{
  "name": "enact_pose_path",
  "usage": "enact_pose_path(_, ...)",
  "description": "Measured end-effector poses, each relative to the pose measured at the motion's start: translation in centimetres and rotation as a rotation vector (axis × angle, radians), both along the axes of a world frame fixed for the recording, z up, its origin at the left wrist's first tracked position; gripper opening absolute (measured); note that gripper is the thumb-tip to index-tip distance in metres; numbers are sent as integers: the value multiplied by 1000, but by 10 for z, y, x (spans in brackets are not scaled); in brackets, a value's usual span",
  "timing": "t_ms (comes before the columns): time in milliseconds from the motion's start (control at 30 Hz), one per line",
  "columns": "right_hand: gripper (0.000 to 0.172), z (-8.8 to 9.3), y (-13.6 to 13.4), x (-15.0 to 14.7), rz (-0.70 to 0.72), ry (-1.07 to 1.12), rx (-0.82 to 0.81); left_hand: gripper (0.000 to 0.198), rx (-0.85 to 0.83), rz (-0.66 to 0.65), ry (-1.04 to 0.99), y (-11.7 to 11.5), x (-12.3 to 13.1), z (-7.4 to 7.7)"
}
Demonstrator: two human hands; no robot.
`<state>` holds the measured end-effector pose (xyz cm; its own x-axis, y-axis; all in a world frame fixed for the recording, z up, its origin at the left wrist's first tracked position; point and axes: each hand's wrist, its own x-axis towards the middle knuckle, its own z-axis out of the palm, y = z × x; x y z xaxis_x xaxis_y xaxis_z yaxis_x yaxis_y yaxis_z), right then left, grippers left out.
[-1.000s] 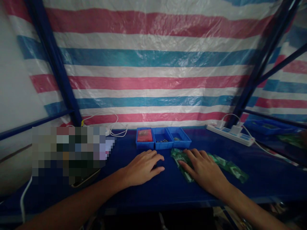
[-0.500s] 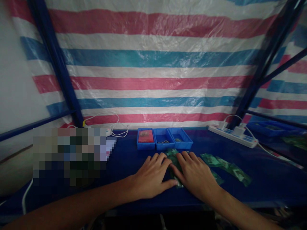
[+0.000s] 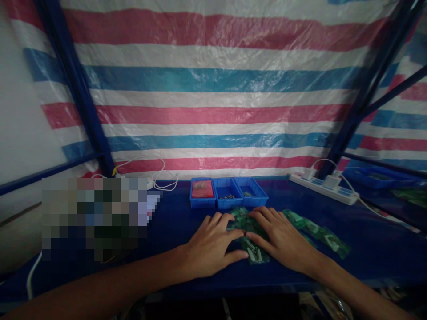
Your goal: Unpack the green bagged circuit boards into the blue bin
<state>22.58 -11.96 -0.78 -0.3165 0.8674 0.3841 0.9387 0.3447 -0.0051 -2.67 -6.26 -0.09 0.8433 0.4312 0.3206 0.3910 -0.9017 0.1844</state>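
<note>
Small clear green plastic bags lie under and between my hands on the blue tabletop. The nearest green bag (image 3: 256, 254) shows slim silvery metal pieces inside; another green bag (image 3: 239, 216) lies just beyond. My left hand (image 3: 211, 246) rests palm down at their left side, its fingers spread and its index finger and thumb reaching onto the bags. From the right, my right hand (image 3: 282, 240) lies over the bags with fingers stretched out, touching them. What is under its palm is hidden. Right of it, a string of green bags (image 3: 316, 231) stretches across the table.
Three blue bins (image 3: 228, 202) stand behind my hands, one with a red packet (image 3: 202, 189), the others with small metal parts. A white power strip (image 3: 323, 190) lies at the back right. White cable (image 3: 165, 182) coils at the back left, beside a blurred-out area.
My right hand has shifted right and its fingers have spread, uncovering more of the green bags between my hands. My left hand has stayed nearly in place, its index finger now reaching further over the bags.
</note>
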Motion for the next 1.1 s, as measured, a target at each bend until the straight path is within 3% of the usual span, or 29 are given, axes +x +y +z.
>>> enact_pose_path(167,46,4,1,8,36,8,-23,56,50,-22,4,2,2,-2)
enact_pose_path(367,47,9,3,15,85,3,-54,42,-25,-5,-12,6,1,-1)
enact_pose_path(533,55,10,5,22,87,-35,-79,62,-48,-80,30,11,0,-4)
enact_pose_path(767,59,3,12,32,60,-56,-60,64,-8,-59,-13,13,0,-2)
enact_pose_path(933,54,8,3,25,116,-45,-42,64,-42,-134,23,20,3,-9)
enact_pose_path(1100,69,14,-9,22,159,-18,-114,60,-23,-128,-45,21,4,-6)
